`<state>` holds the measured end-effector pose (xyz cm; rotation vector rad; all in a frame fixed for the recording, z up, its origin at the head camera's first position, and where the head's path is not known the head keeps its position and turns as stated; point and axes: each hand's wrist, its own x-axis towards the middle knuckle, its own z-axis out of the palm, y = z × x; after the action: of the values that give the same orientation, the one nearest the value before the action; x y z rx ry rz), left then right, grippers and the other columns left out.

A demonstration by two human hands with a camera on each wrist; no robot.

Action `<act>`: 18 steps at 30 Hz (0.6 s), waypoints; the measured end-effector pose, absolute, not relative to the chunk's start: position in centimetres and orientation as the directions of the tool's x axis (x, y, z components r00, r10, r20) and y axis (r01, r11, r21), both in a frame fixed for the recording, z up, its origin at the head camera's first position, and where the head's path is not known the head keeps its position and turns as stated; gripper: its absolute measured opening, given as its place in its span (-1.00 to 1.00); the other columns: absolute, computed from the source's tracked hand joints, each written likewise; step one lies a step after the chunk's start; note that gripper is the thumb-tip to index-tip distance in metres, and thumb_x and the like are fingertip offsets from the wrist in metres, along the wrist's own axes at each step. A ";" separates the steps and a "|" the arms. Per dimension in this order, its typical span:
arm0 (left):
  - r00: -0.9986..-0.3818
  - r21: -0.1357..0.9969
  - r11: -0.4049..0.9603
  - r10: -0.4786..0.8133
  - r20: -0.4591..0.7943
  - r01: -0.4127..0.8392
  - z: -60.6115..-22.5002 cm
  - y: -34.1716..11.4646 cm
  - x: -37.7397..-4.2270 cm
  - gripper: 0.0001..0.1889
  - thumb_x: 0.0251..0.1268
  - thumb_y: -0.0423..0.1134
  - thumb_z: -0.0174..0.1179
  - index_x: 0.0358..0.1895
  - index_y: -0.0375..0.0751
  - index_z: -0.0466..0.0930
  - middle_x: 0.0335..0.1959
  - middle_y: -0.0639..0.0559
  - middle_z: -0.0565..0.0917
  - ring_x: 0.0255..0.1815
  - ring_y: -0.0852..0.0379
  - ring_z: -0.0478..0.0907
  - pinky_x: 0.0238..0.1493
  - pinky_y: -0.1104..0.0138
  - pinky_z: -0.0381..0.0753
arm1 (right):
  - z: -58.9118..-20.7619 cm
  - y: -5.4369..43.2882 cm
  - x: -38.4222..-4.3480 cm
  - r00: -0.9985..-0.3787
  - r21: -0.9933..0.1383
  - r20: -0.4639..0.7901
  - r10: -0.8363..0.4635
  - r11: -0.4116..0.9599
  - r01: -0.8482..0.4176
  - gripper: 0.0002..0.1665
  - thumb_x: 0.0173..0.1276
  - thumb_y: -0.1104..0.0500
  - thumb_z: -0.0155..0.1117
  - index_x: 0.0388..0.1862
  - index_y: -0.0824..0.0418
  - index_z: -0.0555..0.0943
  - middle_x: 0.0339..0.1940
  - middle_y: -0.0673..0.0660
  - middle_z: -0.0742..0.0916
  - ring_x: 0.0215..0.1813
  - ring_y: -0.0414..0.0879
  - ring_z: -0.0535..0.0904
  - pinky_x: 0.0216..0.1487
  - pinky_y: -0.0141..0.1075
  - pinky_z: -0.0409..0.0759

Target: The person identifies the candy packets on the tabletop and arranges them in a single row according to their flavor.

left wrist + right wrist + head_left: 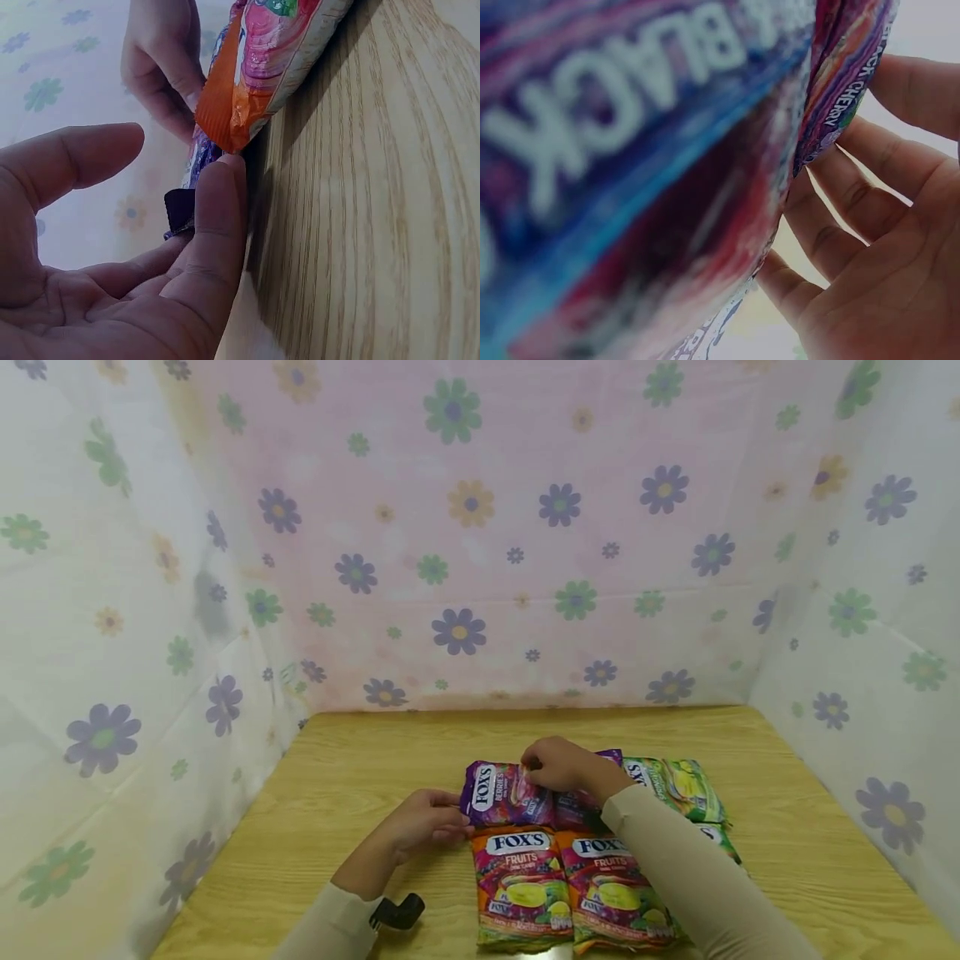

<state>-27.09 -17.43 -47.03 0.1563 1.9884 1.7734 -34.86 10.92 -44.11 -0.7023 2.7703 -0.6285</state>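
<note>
A purple bag of Fox's Berries candy [504, 806] lies turned sideways between the hands. My left hand [429, 822] is at its left edge with extended fingers; in the left wrist view the fingertips come close to the bag's purple corner [180, 210], thumb apart. Over the bag's far right part reaches my right hand [558, 764]. Its fingers [847, 184] lie along the edge of a purple candy bag [840, 97] in the right wrist view. A second purple bag [576, 810] sits to the right, partly covered by the right arm.
Two orange Fox's Fruits bags [521, 893] lie side by side nearer me. At the right are two green bags [684, 787], one mostly behind the right sleeve [690, 868]. The wooden table [360, 760] is enclosed by flower-print cloth [510, 543].
</note>
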 end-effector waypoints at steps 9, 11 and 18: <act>-0.892 0.966 0.150 0.373 -0.254 -0.212 -46.9 -17.3 -27.1 -0.44 0.41 -0.29 0.28 0.36 -0.54 0.41 0.09 -0.25 0.72 0.01 -0.03 0.76 0.14 0.18 0.74 | -44.3 11.2 -35.4 -0.850 -0.490 -0.079 -0.521 0.763 -0.422 -0.69 0.52 0.10 0.30 0.16 0.14 0.74 -0.01 0.04 0.79 0.02 -0.06 0.68 0.32 0.01 0.62; -0.895 0.967 0.147 0.369 -0.250 -0.209 -46.9 -17.3 -27.1 -0.45 0.41 -0.29 0.28 0.35 -0.53 0.42 0.08 -0.24 0.73 0.01 -0.02 0.75 0.14 0.18 0.74 | -44.4 11.2 -35.5 -0.847 -0.487 -0.068 -0.528 0.758 -0.433 -0.71 0.53 0.10 0.29 0.14 0.12 0.75 -0.03 0.01 0.80 -0.02 -0.10 0.68 0.30 -0.02 0.63; -0.903 0.972 0.107 0.359 -0.234 -0.210 -46.7 -17.7 -27.1 -0.45 0.40 -0.31 0.26 0.36 -0.55 0.40 0.18 -0.30 0.66 0.02 -0.03 0.73 0.17 0.14 0.72 | -44.5 11.1 -35.5 -0.850 -0.504 -0.043 -0.526 0.746 -0.436 -0.74 0.55 0.10 0.28 0.08 0.10 0.78 -0.07 -0.02 0.80 -0.10 -0.15 0.64 0.28 -0.05 0.65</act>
<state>-27.05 -17.67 -46.69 0.1453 1.9776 1.8492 -35.49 11.13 -44.48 -0.7684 2.7626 -0.7297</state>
